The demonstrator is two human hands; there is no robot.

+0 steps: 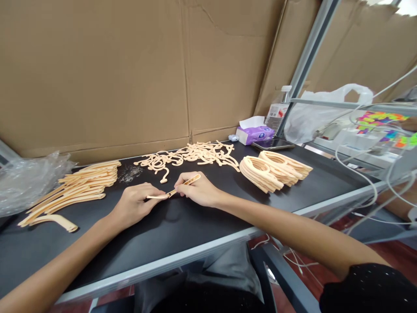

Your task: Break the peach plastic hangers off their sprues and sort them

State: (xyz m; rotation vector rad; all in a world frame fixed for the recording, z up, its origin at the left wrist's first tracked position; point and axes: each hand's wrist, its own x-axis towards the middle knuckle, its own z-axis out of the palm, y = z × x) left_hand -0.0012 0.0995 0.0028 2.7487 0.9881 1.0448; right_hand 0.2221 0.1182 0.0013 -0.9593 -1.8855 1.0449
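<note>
My left hand (138,201) pinches a thin, flat cream-coloured piece (157,197) a little above the black tabletop. My right hand (195,189) is closed pen-fashion around a slim cream-coloured tool with dark slots (191,180), perhaps a craft knife. Its dark tip meets the right end of the flat piece, between my two hands. Beyond them lies a heap of small curved, hooked cream pieces (195,154), one of which (164,176) sits apart near my right fingers. Left of my left hand are stacked long cream strips (81,182), with a bent strip (58,221) in front.
Stacks of looped cream pieces (276,169) stand to the right. Behind them are a dark phone or tablet (273,144), a purple tissue pack (256,134) and a bottle (278,108). Clear plastic wrap (32,182) lies left. White cables (355,174) hang beyond the table's metal edge (195,256).
</note>
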